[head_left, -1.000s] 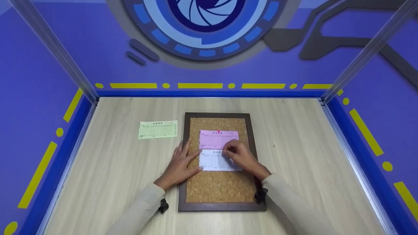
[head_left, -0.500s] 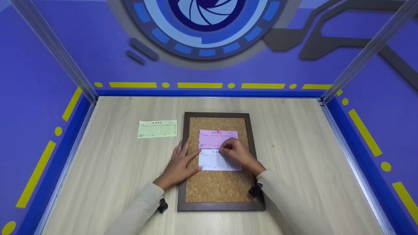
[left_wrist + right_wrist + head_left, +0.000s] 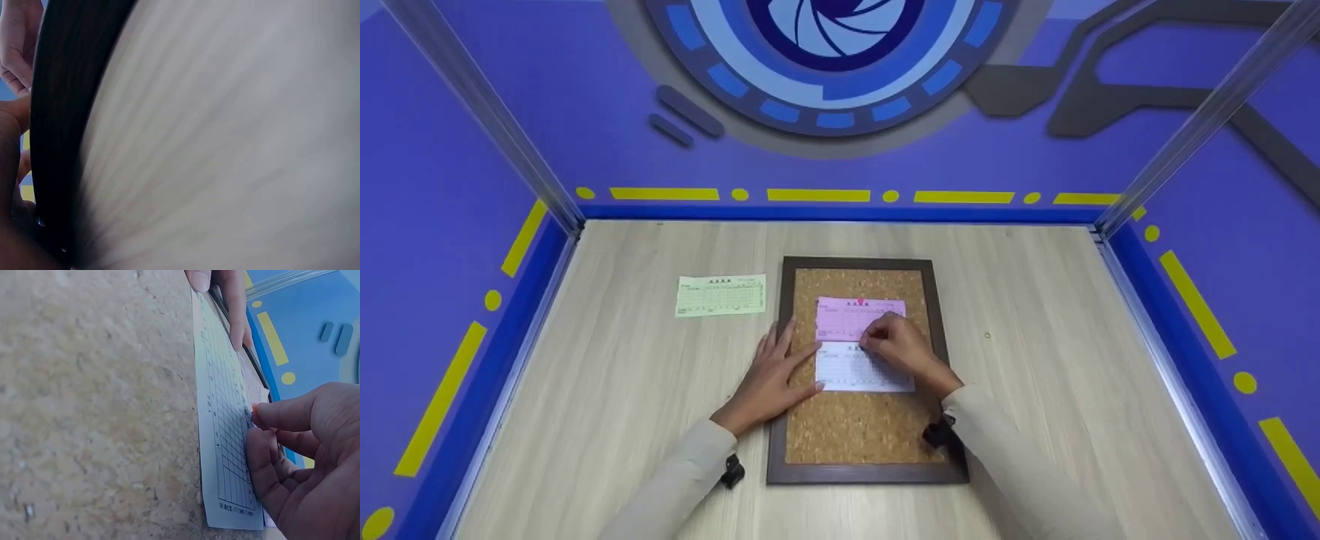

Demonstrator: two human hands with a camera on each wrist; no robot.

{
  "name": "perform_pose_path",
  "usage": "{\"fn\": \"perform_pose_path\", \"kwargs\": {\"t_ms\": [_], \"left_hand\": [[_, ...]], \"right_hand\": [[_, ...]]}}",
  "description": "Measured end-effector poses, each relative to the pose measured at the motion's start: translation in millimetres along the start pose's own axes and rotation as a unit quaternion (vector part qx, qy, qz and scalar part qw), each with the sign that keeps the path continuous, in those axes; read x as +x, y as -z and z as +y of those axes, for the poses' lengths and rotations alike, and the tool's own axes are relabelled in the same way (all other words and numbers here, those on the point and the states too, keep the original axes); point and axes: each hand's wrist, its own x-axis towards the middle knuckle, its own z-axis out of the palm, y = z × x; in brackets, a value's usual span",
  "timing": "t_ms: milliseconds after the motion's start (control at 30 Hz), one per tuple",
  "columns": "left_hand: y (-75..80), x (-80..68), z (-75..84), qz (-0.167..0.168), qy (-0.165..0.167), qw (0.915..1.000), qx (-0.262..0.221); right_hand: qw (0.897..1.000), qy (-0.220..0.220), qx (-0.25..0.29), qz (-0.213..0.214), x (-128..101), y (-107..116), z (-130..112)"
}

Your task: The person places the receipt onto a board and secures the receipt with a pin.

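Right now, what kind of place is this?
Probably a staged work booth: a pale wooden table walled by purple panels with yellow dashes, where hands pin paper slips to a brown-framed cork board.

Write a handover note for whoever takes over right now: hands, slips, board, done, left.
Left hand: flat, fingers straight, pressing the white slip at its left edge on the cork board.
Right hand: fingers curled, pinching something small and orange at the white slip's top edge; whether it is a pin cannot be told.
Done: pink slip is on the board with a red pin at its top.
Left: white slip not visibly fixed yet; green slip lies on the table, off the board.
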Motion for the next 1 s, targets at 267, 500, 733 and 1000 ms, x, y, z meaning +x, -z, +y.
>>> {"fn": "perform_pose_path", "kwargs": {"t_ms": [267,500,733,1000], "left_hand": [[-0.3,-0.6,-1.6,-0.005,0.004,1.0,-0.003],[-0.1,-0.7,-0.8,-0.005,0.003,1.0,-0.006],[-0.3,0.0,-0.6,-0.004,0.0,1.0,-0.003],[0.8,-0.1,0.1,-0.006,0.003,1.0,-0.002]], "right_hand": [[1.0,0.011,-0.018,0.002,2.9,-1.7,-0.9],[1.0,0.017,-0.021,0.003,3.0,-1.5,-1.6],[1.0,0.008,-0.013,-0.009,4.1,-0.6,-3.0],[1.0,-0.011,-0.019,-0.014,7.4,-1.7,-5.3]]}}
